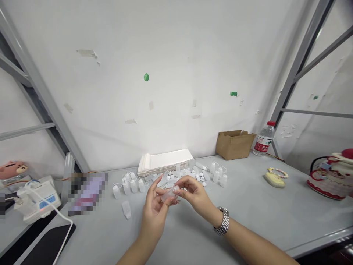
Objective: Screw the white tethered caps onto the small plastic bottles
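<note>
My left hand (154, 208) is closed around a small translucent plastic bottle (167, 195), held tilted above the table. At the bottle's mouth, my right hand (192, 191) pinches a small white plastic piece (175, 188), partly covered by the fingers. Just behind both hands lies a loose pile of clear bottles and white caps (171, 177). One uncapped bottle (126, 209) rests flat to the left of my left hand. Capped bottles with ring loops stand in a left group (134, 186) and a right group (216, 176).
Behind the pile is a stack of white sheets (168, 161). Farther right are a cardboard box (234, 145), a water bottle (264, 141), a yellow case with a beaded strap (275, 180) and a decorated pot (329, 180). A power strip (38, 200) and black phone (51, 244) lie left.
</note>
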Available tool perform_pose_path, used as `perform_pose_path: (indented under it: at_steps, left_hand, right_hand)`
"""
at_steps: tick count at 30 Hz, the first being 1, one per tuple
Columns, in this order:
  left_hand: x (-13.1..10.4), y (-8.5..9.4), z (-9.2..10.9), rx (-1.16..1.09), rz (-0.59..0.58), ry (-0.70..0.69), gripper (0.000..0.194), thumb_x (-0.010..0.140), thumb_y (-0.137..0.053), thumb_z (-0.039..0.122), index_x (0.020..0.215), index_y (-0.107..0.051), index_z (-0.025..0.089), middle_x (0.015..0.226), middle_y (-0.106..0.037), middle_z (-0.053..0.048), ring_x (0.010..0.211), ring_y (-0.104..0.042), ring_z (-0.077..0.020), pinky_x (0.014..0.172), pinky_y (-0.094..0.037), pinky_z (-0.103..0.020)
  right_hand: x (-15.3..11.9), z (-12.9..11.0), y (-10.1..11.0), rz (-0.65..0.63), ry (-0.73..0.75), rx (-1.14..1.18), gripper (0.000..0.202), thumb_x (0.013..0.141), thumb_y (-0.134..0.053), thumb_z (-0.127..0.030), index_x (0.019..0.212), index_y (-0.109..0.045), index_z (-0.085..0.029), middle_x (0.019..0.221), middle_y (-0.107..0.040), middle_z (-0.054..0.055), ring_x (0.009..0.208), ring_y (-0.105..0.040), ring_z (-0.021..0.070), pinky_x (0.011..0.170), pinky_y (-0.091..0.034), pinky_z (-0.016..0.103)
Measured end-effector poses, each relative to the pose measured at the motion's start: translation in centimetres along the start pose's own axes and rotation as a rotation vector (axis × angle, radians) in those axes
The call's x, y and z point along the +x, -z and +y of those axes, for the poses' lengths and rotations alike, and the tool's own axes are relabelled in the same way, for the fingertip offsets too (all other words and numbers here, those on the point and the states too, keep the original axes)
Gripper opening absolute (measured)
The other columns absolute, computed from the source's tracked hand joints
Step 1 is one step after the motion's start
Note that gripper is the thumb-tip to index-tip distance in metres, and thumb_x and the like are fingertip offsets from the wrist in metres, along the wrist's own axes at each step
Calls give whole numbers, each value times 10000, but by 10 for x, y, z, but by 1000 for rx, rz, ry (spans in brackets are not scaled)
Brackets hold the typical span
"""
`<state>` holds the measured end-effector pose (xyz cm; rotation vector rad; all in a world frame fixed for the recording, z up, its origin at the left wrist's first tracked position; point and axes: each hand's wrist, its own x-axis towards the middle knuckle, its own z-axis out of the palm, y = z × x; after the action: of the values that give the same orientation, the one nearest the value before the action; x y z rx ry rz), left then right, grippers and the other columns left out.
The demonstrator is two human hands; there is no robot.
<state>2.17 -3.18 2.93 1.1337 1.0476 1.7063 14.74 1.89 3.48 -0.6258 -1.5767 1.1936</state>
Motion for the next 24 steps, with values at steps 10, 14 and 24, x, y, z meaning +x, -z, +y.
perform_pose_path:
  at_steps: [10, 14, 24]
  left_hand:
    - [3, 5, -3, 9, -44, -13, 503, 731, -604, 274, 1196, -410, 280, 729, -537, 51, 661, -630, -142, 714, -547, -378]
    - [2, 5, -3, 3, -56, -15, 479, 743, -593, 261, 1186, -414, 292, 741, -539, 54, 655, -630, -135, 712, -546, -370]
    - [2, 7, -3, 37, -59, -8, 492, 739, -602, 283, 1190, -407, 264, 744, -537, 40, 666, -640, -151, 726, -546, -380]
  right_hand:
    - [-2, 2, -3, 30, 19, 66, 176, 720, -653, -283, 818, -520, -222, 810, -507, -7, 717, -505, 117, 628, -448, 249]
    - [-1, 1, -2, 12, 16, 49, 159, 726, -647, -282, 813, -530, -217, 803, -512, -6, 723, -505, 118, 632, -444, 251]
    - [-2, 4, -2, 21, -5, 77, 158, 709, -663, -275, 804, -551, -215, 778, -532, -10, 705, -510, 118, 617, -446, 250]
